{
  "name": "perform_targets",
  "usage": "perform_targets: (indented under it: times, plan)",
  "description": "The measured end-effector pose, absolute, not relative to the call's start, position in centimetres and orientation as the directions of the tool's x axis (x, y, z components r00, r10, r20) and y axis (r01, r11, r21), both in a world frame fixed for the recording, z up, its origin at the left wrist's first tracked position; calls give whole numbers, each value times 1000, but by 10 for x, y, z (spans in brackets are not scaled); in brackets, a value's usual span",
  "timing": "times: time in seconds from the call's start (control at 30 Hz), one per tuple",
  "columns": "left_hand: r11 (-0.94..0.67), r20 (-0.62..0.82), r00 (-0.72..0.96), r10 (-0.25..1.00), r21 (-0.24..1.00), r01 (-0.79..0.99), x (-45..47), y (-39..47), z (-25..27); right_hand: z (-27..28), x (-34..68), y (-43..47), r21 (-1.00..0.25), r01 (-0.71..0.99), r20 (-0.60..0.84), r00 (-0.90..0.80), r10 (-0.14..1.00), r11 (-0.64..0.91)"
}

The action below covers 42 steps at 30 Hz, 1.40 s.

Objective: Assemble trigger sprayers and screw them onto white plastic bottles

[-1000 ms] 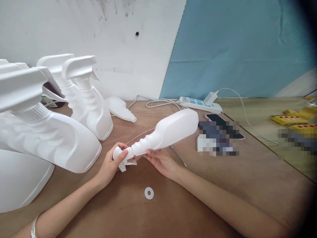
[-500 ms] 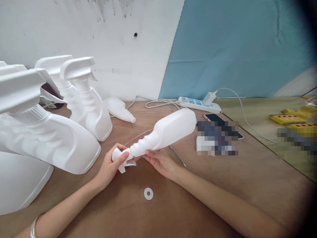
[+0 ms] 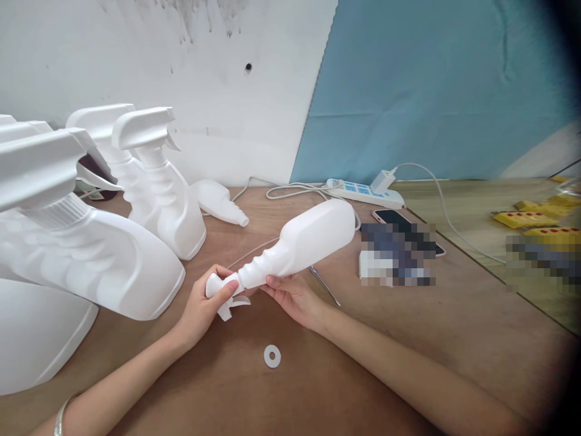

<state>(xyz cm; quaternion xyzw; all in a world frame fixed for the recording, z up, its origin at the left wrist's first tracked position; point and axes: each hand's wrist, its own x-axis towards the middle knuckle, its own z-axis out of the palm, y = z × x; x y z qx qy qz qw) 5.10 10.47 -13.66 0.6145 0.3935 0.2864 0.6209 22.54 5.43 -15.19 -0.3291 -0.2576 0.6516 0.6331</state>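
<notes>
A white plastic bottle (image 3: pixel 318 233) is held tilted above the table, its base up to the right and its ribbed neck down to the left. My left hand (image 3: pixel 206 303) is closed around a white trigger spray head (image 3: pixel 226 312) at the bottle's neck, the thumb lying across it. Whether the head is screwed on or only set against the neck, I cannot tell. My right hand (image 3: pixel 293 297) grips the bottle from below near its neck; some of its fingers are hidden behind it. On the table below the hands lies a flat white ring (image 3: pixel 272 356).
Several white spray bottles (image 3: pixel 158 181) stand at the left. A smaller bottle without a head (image 3: pixel 220 203) lies behind. A screwdriver (image 3: pixel 325 286), a phone (image 3: pixel 385 217) and a power strip (image 3: pixel 367 192) with cables lie to the right. Yellow objects (image 3: pixel 526 218) sit farther right.
Almost everything stays as it was. The bottle's base has shifted very slightly left, and the spray head has dipped a little in my left hand.
</notes>
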Motion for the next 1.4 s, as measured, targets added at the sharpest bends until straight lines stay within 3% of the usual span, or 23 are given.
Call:
perform_targets:
  times: [0.23, 0.43, 0.7, 1.4]
  plan:
    - [21, -84, 508, 857, 991, 129, 50, 106, -136, -148, 225, 54, -750, -658, -95, -6, 995, -76]
    - [125, -118, 574, 810, 992, 27, 50, 105, -139, -152, 226, 53, -755, -650, -112, 4, 994, -82]
    - [24, -97, 495, 863, 988, 152, 52, 104, -132, -149, 224, 53, -771, -635, -115, 59, 992, -52]
    - [-43, -94, 616, 782, 978, 203, 51, 99, -133, -151, 222, 54, -789, -614, -101, 86, 991, -27]
